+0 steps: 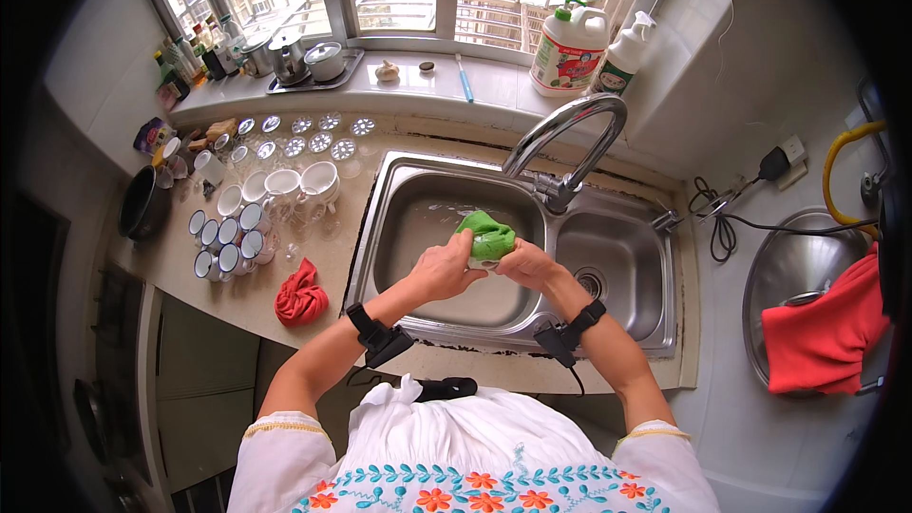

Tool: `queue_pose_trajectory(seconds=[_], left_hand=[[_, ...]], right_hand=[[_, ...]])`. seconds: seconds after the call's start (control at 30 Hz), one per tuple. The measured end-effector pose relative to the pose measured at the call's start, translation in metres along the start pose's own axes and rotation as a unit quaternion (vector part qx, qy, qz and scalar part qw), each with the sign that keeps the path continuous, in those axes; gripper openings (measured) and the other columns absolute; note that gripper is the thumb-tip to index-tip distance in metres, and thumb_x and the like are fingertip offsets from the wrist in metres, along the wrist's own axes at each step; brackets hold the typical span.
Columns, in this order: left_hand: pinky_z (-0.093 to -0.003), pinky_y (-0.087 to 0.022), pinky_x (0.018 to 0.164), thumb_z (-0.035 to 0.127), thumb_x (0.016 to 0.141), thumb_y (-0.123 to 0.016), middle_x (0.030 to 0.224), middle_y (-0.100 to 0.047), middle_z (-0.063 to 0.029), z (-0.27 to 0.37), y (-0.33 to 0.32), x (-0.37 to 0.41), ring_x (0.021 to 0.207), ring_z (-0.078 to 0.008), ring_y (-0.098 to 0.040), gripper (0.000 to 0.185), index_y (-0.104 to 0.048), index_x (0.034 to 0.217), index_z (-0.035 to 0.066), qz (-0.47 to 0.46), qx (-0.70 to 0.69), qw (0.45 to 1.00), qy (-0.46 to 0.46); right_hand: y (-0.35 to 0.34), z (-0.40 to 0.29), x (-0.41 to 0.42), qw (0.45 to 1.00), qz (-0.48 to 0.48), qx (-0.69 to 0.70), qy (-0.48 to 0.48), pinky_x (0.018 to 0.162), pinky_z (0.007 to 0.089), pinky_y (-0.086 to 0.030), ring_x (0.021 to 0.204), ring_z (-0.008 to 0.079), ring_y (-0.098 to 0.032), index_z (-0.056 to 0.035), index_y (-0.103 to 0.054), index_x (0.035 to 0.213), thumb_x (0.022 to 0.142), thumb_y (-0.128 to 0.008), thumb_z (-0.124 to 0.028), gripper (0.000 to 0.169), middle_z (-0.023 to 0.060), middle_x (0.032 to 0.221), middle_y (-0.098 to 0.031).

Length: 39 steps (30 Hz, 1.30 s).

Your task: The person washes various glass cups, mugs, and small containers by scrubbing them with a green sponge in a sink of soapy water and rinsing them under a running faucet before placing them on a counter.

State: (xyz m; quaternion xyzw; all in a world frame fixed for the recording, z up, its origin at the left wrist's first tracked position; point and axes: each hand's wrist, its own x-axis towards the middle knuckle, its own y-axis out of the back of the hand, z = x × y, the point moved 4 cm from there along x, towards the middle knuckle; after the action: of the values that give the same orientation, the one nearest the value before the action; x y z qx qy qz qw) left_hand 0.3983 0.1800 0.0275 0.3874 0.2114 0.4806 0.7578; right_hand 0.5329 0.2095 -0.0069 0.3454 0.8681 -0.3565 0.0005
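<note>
Both hands meet above the large left basin (pixel 427 285) of a stainless steel sink. A green cloth (pixel 488 234) is bunched between them, wrapped over what looks like a clear glass vessel (pixel 482 263); most of that vessel is hidden. My left hand (pixel 445 267) grips the cloth from the left, its thumb low by the glass. From the right, my right hand (pixel 529 263) closes on the lower right side of the same bundle. Below the hands, water with a few suds stands in the basin.
A chrome faucet (pixel 605 121) arches over the sink behind my hands. On the left counter stand enamel mugs (pixel 228 231), white cups (pixel 283 183), upturned glasses (pixel 320 141) and a crumpled red cloth (pixel 301 296). Detergent jugs (pixel 570 50) line the sill. A lid (pixel 769 299) with red cloth hangs right.
</note>
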Motion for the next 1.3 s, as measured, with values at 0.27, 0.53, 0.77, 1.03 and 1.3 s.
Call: queue_pose_trajectory(seconds=[0.27,0.53,0.77,1.03,1.3], left_hand=[[-0.0421,-0.045,0.060,0.027,0.071,-0.064,0.093,-0.048,-0.0187,-0.002,0.011,-0.012,0.073,-0.0365,-0.056,0.061,-0.029,0.112,-0.001,0.074,0.071,0.994,-0.020],[-0.0327,-0.042,0.060,0.036,0.074,-0.063,0.083,-0.052,-0.0128,-0.019,0.012,0.001,0.068,-0.0225,-0.053,0.055,-0.039,0.106,-0.002,-0.127,-0.202,0.971,0.011],[-0.0269,-0.039,0.057,0.039,0.075,-0.062,0.076,-0.046,-0.0013,-0.020,0.021,-0.004,0.065,-0.0145,-0.045,0.055,-0.043,0.107,-0.001,-0.234,-0.367,0.894,0.105],[-0.0346,-0.044,0.063,0.029,0.067,-0.069,0.086,-0.055,-0.0179,-0.014,0.022,0.002,0.074,-0.0288,-0.056,0.060,-0.040,0.110,-0.002,-0.004,-0.128,0.991,-0.033],[-0.0427,-0.043,0.070,0.029,0.068,-0.066,0.095,-0.053,-0.0218,-0.006,0.014,-0.002,0.084,-0.0376,-0.053,0.059,-0.035,0.109,0.000,0.075,-0.024,0.997,0.026]], right_hand=[[-0.010,0.004,-0.001,0.995,0.058,-0.071,0.040,0.085,0.0266,-0.036,0.093,0.0164,-0.051,-0.0031,-0.050,0.107,0.057,-0.051,0.009,0.052,0.0037,0.100,-0.055],[-0.012,-0.013,-0.006,0.665,0.019,-0.713,0.224,0.100,0.0386,-0.020,0.118,0.0319,-0.031,-0.0075,-0.056,0.100,0.057,-0.046,0.007,0.047,0.0163,0.111,-0.049],[-0.052,-0.045,-0.016,0.543,0.059,-0.781,0.304,0.103,0.0445,-0.011,0.126,0.0338,-0.017,-0.0117,-0.056,0.105,0.057,-0.047,0.010,0.054,0.0142,0.124,-0.040],[-0.022,-0.015,0.002,0.851,0.030,-0.498,0.163,0.088,0.0249,-0.033,0.099,0.0184,-0.047,-0.0050,-0.054,0.103,0.063,-0.039,0.013,0.046,0.0068,0.103,-0.054],[-0.021,-0.027,0.003,0.942,0.054,-0.328,-0.043,0.068,0.0193,-0.035,0.076,0.0068,-0.045,-0.0049,-0.055,0.093,0.056,-0.052,0.007,0.039,-0.0044,0.083,-0.052]])
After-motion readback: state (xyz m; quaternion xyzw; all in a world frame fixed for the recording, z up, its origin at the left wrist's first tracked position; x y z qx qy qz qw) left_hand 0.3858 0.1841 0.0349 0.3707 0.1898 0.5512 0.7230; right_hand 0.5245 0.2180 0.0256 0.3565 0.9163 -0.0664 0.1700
